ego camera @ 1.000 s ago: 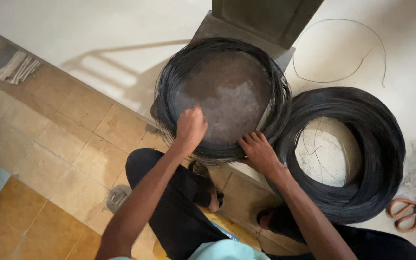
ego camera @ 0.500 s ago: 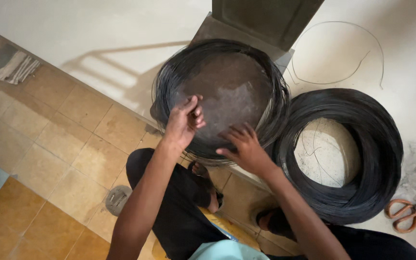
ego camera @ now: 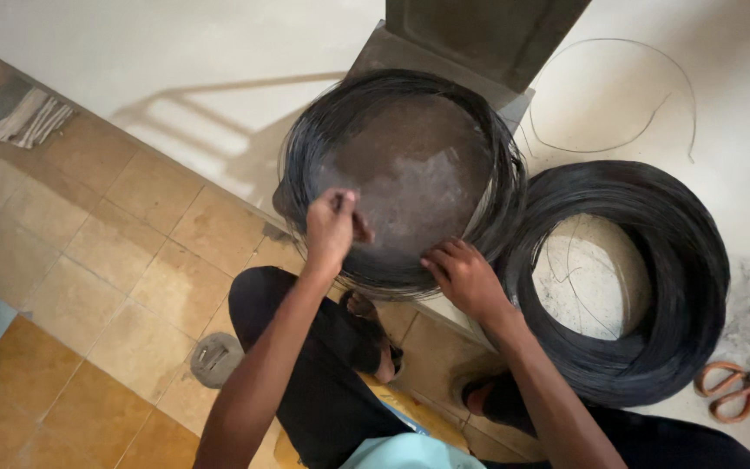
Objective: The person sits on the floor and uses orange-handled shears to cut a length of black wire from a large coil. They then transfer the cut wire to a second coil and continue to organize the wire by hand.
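Pale cream concrete floor (ego camera: 175,61) fills the top of the view, stepping down along a diagonal edge to tan square floor tiles (ego camera: 115,252), and sunlight throws a bright patch across the concrete. On that raised floor sits the near coil of thin black wire (ego camera: 405,178), lying flat around a dull brown round patch at the foot of a grey-green square pillar (ego camera: 479,35).

Left hand (ego camera: 332,227) is curled at the coil's near-left rim, fingers pinched together on what looks like a strand of the wire, though the strand itself is too fine to make out for certain. Right hand (ego camera: 462,276) rests just beside it, fingers spread flat and pressing on the coil's near edge, not closed around anything.

Right of both hands lies a second, thicker coil of black wire (ego camera: 627,287), touching the first. Beyond it a loose single loop of wire (ego camera: 618,95) curls over the concrete. Orange-handled scissors (ego camera: 735,384) lie far right of the grip. Below the hands, a round metal floor drain (ego camera: 216,358) sits in the tiles, and a striped folded cloth (ego camera: 28,117) lies far left.
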